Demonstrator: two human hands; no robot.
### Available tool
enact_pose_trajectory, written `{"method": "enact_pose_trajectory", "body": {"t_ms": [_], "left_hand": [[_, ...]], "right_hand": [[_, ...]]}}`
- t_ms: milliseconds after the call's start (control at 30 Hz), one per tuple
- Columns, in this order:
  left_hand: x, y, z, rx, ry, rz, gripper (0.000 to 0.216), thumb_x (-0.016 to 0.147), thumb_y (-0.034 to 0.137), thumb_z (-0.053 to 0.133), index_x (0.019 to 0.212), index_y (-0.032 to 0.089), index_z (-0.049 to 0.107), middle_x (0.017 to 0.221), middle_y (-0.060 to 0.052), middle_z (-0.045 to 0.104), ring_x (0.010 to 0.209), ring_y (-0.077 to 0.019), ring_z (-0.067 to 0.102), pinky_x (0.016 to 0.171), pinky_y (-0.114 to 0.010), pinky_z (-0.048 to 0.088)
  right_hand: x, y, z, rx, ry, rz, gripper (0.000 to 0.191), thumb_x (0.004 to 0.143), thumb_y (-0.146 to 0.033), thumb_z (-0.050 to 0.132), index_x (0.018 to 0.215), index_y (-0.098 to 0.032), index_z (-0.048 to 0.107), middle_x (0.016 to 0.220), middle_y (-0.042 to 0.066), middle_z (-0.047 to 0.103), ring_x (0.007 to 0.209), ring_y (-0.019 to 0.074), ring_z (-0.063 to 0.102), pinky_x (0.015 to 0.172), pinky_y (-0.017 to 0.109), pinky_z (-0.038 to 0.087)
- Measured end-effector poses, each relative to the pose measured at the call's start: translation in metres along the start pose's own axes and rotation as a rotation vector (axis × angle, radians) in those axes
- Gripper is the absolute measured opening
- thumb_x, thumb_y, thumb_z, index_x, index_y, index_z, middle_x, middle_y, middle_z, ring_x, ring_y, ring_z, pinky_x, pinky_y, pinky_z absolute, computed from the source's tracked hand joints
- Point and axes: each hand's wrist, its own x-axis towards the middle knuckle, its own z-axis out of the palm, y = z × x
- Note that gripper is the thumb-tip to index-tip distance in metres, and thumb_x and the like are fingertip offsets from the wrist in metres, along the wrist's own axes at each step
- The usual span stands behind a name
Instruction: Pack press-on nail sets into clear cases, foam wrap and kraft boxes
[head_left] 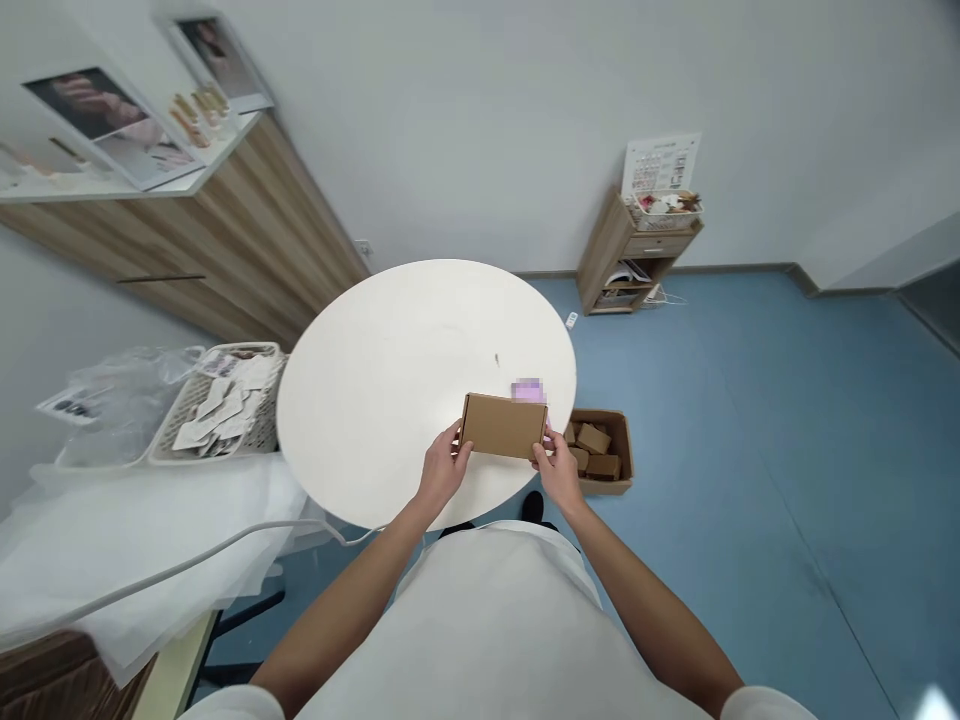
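Note:
A small brown cardboard box [502,425] is held between both hands just above the near edge of the round white table [397,370]. My left hand [442,470] grips its left end with fingers curled round the corner. My right hand [556,468] pinches its right end. A small blurred pink patch [528,391] shows at the box's far right corner.
On the blue floor to the right of the table stands an open carton [619,420] holding several small brown boxes. A white basket [266,430] of flat packets and a clear plastic bag [112,400] lie on a covered surface at the left. A wooden side cabinet [637,255] stands against the far wall.

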Motion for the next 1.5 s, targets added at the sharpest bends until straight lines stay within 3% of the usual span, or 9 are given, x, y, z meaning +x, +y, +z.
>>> {"method": "enact_pose_trajectory", "body": {"t_ms": [200, 433, 567, 700, 900, 1033, 1167, 1300, 1500], "left_hand": [[0.021, 0.065, 0.088, -0.027, -0.146, 0.062, 0.035, 0.081, 0.035, 0.045, 0.112, 0.019, 0.048, 0.104, -0.008, 0.055, 0.084, -0.0172, 0.057, 0.072, -0.031, 0.049], [0.041, 0.105, 0.202, -0.001, -0.477, 0.14, 0.043, 0.08, 0.033, 0.048, 0.119, 0.017, 0.045, 0.1, -0.009, 0.048, 0.078, -0.0147, 0.057, 0.073, -0.03, 0.049], [0.056, 0.117, 0.242, 0.016, -0.572, 0.162, 0.049, 0.078, 0.034, 0.05, 0.123, 0.017, 0.042, 0.104, -0.01, 0.048, 0.082, -0.0158, 0.057, 0.077, -0.031, 0.047], [0.065, 0.121, 0.258, 0.068, -0.596, 0.192, 0.046, 0.077, 0.036, 0.052, 0.119, 0.017, 0.047, 0.113, -0.011, 0.048, 0.097, -0.0204, 0.053, 0.082, -0.033, 0.044], [0.055, 0.109, 0.235, 0.032, -0.64, 0.16, 0.041, 0.077, 0.034, 0.052, 0.114, 0.017, 0.05, 0.116, -0.01, 0.051, 0.102, -0.0208, 0.051, 0.083, -0.033, 0.044], [0.04, 0.101, 0.198, -0.122, -0.639, 0.083, 0.037, 0.077, 0.033, 0.051, 0.111, 0.017, 0.052, 0.106, -0.009, 0.057, 0.091, -0.0177, 0.057, 0.078, -0.031, 0.047], [0.024, 0.088, 0.151, -0.183, -0.573, 0.057, 0.037, 0.078, 0.038, 0.049, 0.109, 0.018, 0.053, 0.084, -0.004, 0.06, 0.075, -0.0144, 0.057, 0.069, -0.029, 0.047], [0.004, 0.055, 0.097, -0.158, -0.449, 0.015, 0.037, 0.078, 0.04, 0.047, 0.106, 0.018, 0.055, 0.061, 0.003, 0.052, 0.06, -0.0116, 0.051, 0.064, -0.028, 0.045], [-0.032, -0.021, 0.002, -0.262, -0.163, -0.13, 0.035, 0.074, 0.04, 0.049, 0.102, 0.019, 0.057, 0.07, 0.001, 0.056, 0.064, -0.0118, 0.053, 0.062, -0.026, 0.044]], "right_hand": [[-0.002, 0.041, -0.092, 0.137, 0.22, 0.096, 0.04, 0.075, -0.044, 0.047, 0.107, -0.02, 0.045, 0.092, 0.007, 0.061, 0.074, 0.0182, 0.062, 0.063, 0.033, 0.053], [-0.008, 0.1, -0.168, 0.091, 0.467, 0.213, 0.048, 0.076, -0.046, 0.044, 0.113, -0.016, 0.044, 0.1, 0.012, 0.059, 0.081, 0.0202, 0.061, 0.073, 0.037, 0.049], [-0.004, 0.107, -0.192, 0.045, 0.557, 0.206, 0.05, 0.076, -0.043, 0.045, 0.118, -0.015, 0.042, 0.112, 0.013, 0.053, 0.093, 0.0204, 0.057, 0.081, 0.037, 0.046], [-0.001, 0.1, -0.201, 0.053, 0.598, 0.17, 0.048, 0.077, -0.04, 0.045, 0.119, -0.017, 0.041, 0.124, 0.014, 0.041, 0.105, 0.0196, 0.051, 0.085, 0.033, 0.044], [-0.007, 0.1, -0.191, 0.036, 0.529, 0.208, 0.045, 0.076, -0.04, 0.047, 0.115, -0.019, 0.045, 0.122, 0.012, 0.042, 0.1, 0.0184, 0.053, 0.081, 0.032, 0.046], [-0.014, 0.09, -0.173, 0.061, 0.458, 0.214, 0.043, 0.074, -0.043, 0.047, 0.109, -0.017, 0.048, 0.11, 0.011, 0.053, 0.082, 0.0163, 0.058, 0.073, 0.032, 0.047], [-0.018, 0.066, -0.144, 0.114, 0.327, 0.132, 0.04, 0.074, -0.044, 0.049, 0.102, -0.017, 0.053, 0.084, 0.006, 0.061, 0.07, 0.016, 0.057, 0.066, 0.03, 0.046], [-0.018, 0.043, -0.096, 0.081, 0.171, 0.042, 0.039, 0.072, -0.045, 0.052, 0.099, -0.017, 0.055, 0.062, 0.0, 0.055, 0.061, 0.015, 0.054, 0.06, 0.029, 0.044], [-0.025, 0.011, 0.013, -0.034, -0.171, -0.043, 0.038, 0.07, -0.045, 0.055, 0.097, -0.018, 0.056, 0.063, 0.0, 0.054, 0.06, 0.0147, 0.052, 0.057, 0.028, 0.043]]}}
